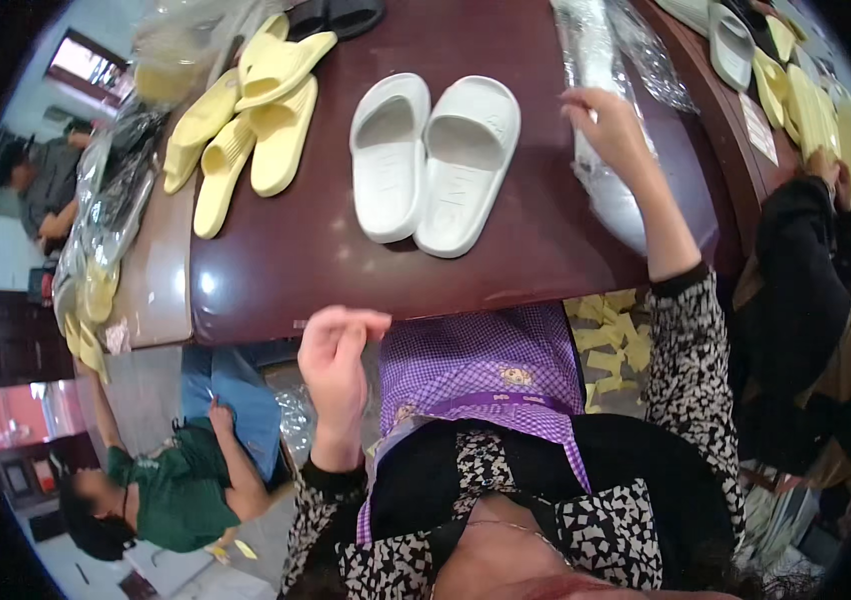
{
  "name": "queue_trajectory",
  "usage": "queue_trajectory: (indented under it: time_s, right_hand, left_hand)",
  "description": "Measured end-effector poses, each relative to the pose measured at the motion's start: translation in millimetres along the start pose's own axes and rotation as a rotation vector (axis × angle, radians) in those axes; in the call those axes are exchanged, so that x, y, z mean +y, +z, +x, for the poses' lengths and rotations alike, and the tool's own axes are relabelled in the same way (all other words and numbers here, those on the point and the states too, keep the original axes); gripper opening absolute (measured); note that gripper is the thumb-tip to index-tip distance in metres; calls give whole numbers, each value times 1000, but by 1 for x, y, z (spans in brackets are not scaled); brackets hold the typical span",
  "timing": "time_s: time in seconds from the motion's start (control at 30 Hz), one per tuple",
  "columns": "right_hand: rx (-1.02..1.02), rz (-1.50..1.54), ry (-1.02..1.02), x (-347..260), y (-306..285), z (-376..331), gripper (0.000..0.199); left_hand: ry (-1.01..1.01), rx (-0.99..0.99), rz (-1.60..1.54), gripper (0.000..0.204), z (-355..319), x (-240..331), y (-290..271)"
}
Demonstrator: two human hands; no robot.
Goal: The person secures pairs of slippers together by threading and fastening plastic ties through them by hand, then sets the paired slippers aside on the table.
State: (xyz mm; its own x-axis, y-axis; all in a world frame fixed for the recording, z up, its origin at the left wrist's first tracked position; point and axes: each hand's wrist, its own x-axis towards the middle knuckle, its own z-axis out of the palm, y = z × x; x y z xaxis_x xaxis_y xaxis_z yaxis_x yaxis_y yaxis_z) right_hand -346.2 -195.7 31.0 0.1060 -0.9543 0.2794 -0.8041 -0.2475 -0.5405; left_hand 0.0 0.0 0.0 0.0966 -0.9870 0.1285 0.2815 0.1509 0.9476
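Observation:
A pair of pale grey slide sandals, the left slide (386, 190) and the right slide (461, 195), lies side by side on the dark red table, soles down, toe straps at the far side. My left hand (334, 365) is at the near table edge, fingers curled together, with nothing visible in them. To the right of the slides, my right hand (611, 130) is over a stack of clear plastic bags (616, 205), fingers bent and a little apart. Whether its fingertips touch the plastic, I cannot tell.
Several yellow slides (281, 135) are heaped at the left, near bagged slides (96, 230). Black slides (346, 15) lie at the far edge. A person in green (181, 480) sits at left; another in black (806, 300) handles yellow slides at right. Yellow scraps (611, 350) are below the table.

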Motion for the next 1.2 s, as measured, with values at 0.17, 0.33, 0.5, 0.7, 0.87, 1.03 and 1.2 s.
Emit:
queue_trajectory:
  time_s: [0.17, 0.33, 0.5, 0.7, 0.87, 1.03, 1.2]
  right_hand:
    - [-292, 709, -210, -125, 28, -48, 18]
    - [-450, 959, -94, -147, 25, -43, 13]
    - [-401, 1083, 45, -144, 28, -39, 7]
    - [-190, 1138, 41, -146, 3, -18, 4]
    - [32, 1160, 44, -135, -24, -6, 5]
    - [-7, 1282, 225, -111, -20, -4, 8]
    - [-365, 1366, 501, -88, 41, -31, 10]
  left_hand:
    - [39, -60, -40, 14, 72, 33, 30]
    - [141, -164, -78, 13, 106, 44, 71]
    - [125, -148, -166, 11, 119, 45, 83]
    - [-230, -254, -140, 18, 108, 39, 89]
    - [-379, -385, 61, 12, 101, 44, 76]
    - [400, -466, 830, 7, 113, 74, 61]
    - [811, -609, 1048, 10, 128, 82, 45]
